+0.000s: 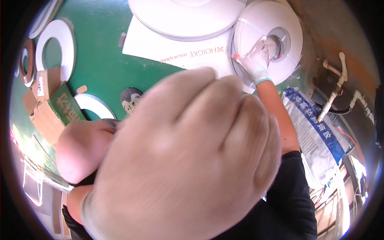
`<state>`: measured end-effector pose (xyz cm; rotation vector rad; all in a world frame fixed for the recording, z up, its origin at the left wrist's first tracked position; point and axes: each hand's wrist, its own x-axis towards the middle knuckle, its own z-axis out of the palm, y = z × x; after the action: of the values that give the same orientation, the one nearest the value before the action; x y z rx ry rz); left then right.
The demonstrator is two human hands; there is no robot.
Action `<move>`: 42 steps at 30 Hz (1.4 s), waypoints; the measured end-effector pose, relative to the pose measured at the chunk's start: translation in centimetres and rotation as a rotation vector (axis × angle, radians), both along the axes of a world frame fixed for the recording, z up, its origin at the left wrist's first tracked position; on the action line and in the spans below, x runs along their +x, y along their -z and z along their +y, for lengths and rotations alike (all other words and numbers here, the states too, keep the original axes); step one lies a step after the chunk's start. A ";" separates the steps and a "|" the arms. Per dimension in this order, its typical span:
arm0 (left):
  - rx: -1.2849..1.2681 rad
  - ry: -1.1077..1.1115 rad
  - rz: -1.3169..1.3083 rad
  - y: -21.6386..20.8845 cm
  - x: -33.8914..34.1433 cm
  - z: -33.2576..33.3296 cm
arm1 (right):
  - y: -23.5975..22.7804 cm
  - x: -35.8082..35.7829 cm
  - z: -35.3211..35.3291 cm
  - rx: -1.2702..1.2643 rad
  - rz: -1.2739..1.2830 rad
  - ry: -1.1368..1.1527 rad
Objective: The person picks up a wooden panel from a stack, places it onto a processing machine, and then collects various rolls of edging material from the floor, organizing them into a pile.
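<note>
My left hand [184, 156], in a pale glove, fills the middle of the view very near the camera. Its back faces me and its fingers are curled in; anything inside them is hidden. Farther off at the upper right, my right hand [258, 64], in a white glove with a green-edged cuff, lies on a white coiled roll of strip [290, 18]. Its thumb and fingers are stretched apart beside the roll's round centre hole. A larger pale roll [176, 20] lies to the left of that one, over a white printed sheet [196, 58].
On the green floor [100, 44] at left are a white ring-shaped coil [70, 48], a brown coil [25, 66] and an open cardboard box [48, 112]. A shoe [130, 98] shows near the middle. At right are a white-and-blue sack [316, 128] and white pipes [338, 86].
</note>
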<state>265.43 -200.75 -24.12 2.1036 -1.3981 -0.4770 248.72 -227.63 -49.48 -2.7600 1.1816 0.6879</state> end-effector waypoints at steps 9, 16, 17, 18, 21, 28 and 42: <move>0.324 0.402 0.067 2.2 -3.2 0.4 | -3.5 -1.3 -0.5 0.052 0.002 0.052; 0.147 0.502 -0.046 1.3 -6.8 0.2 | -9.0 -4.5 -3.8 0.224 0.026 -0.125; 0.164 0.573 -0.031 1.6 -7.2 0.4 | -9.1 -4.9 -3.7 0.223 0.024 -0.129; 0.162 0.614 -0.032 1.7 -7.2 0.5 | -8.8 -5.7 -3.8 0.169 0.037 -0.155; 0.267 0.628 -0.078 2.0 -6.9 0.0 | -4.6 -6.6 -3.4 0.227 0.073 -0.044; 0.226 0.534 0.025 1.4 -5.4 -0.1 | 2.5 2.3 7.5 -0.016 -0.270 -0.302; 0.076 0.190 0.034 0.7 0.3 3.0 | 0.7 18.9 15.4 0.141 0.176 -0.609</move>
<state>265.69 -197.76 -24.80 2.0206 -1.5907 -0.6477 267.58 -212.20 -50.17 -2.9765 0.2612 1.0253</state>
